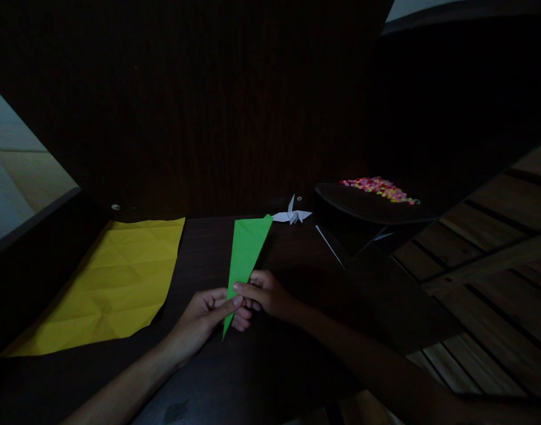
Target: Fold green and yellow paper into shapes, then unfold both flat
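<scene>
A folded piece of green paper (248, 245), long and narrowing to a point at its lower end, is held up over the dark table. My left hand (211, 310) pinches it near the lower tip, thumb in front and fingers behind. Just above, my right hand (266, 292) grips the paper's right edge between thumb and fingers. Behind the paper's top corner, a white folded paper crane (293, 216) rests at the back of the table. To the left lies a large creased sheet of yellow paper (115, 277).
The dark wooden table (199, 254) meets an upright back panel (230, 118). At right, a raised curved shelf (368, 203) bears a pile of small pink, red and yellow pieces (381, 189). A low side wall (35, 230) borders the left. Wooden slats (496, 254) show beyond the right edge.
</scene>
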`<state>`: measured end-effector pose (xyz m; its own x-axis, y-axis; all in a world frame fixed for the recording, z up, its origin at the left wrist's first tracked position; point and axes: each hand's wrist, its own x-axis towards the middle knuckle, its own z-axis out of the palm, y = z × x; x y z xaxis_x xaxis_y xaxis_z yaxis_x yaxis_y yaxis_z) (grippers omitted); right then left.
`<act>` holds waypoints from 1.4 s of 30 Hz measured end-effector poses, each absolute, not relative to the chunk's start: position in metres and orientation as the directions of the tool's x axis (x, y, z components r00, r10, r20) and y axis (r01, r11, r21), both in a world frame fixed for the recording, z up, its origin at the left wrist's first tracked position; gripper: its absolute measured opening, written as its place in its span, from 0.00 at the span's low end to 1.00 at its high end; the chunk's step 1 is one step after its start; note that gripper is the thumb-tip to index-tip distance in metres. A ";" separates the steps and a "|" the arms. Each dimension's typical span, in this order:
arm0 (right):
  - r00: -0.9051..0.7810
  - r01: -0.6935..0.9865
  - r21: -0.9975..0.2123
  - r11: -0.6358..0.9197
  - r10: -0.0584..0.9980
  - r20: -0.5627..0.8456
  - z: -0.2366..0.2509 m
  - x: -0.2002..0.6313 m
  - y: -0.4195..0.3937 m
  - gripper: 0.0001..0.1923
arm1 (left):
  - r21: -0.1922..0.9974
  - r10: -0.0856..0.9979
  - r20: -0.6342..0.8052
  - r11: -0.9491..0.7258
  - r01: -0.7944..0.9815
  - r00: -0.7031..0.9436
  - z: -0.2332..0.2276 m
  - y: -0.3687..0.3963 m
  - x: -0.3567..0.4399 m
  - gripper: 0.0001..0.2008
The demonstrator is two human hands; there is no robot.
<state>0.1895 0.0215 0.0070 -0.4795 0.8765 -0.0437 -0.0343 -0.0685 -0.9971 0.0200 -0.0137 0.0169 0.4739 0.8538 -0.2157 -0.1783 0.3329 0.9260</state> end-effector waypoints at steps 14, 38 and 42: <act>-0.512 0.055 -0.998 -0.030 0.858 -0.054 0.006 0.192 0.019 0.32 | 0.942 0.848 -0.179 0.294 -0.163 0.498 0.019 -0.015 0.021 0.18; -0.397 0.077 -0.997 0.002 0.918 -0.029 0.006 0.205 0.030 0.32 | 0.948 0.836 -0.233 0.309 -0.075 0.497 0.020 -0.015 0.017 0.16; -0.458 0.098 -0.994 0.040 0.889 -0.010 0.008 0.201 0.025 0.32 | 0.944 0.847 -0.224 0.311 -0.107 0.483 0.020 -0.015 0.018 0.18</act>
<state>0.2013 0.0250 0.0079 -0.4579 0.8889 -0.0099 0.0985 0.0396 -0.9944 0.0179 -0.0148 0.0203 0.4827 0.8467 -0.2238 -0.1072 0.3108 0.9444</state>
